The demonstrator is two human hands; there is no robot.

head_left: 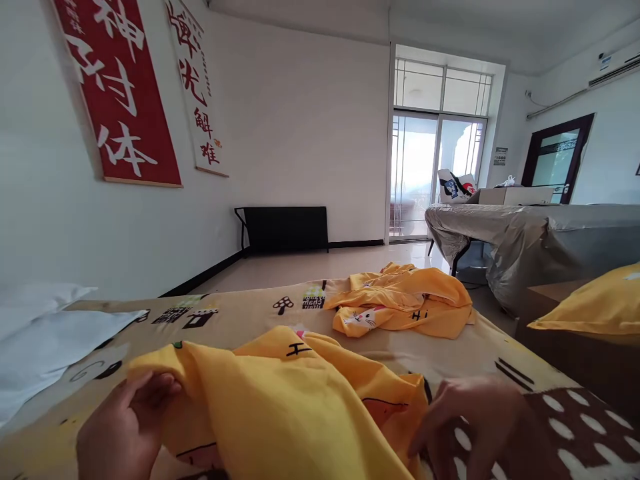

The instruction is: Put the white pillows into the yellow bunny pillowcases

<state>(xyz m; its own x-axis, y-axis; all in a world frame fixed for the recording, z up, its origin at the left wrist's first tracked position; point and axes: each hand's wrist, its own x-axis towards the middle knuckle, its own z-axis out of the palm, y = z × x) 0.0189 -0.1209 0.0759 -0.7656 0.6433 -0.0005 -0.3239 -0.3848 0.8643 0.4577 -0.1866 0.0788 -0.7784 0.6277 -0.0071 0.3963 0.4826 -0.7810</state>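
A yellow pillowcase [280,400] with dark lettering and printed figures is spread loosely over the bed in front of me. Its left edge is pinched between the thumb and fingers of my left hand [123,420], which lifts that side a little. At the right edge, my right hand [475,413] reaches down with bent fingers closed on the cloth; some fingertips are hidden. Farther back on the bed, a crumpled heap of yellow printed cloth [405,303] lies apart from both hands.
The bed has a beige patterned sheet [250,317]. White pillows [45,340] lie at the left. On the right, a yellow pillow [600,303] rests on a brown box [555,293], and a plastic-covered table [500,217] stands behind. A black folded frame [287,228] leans at the wall.
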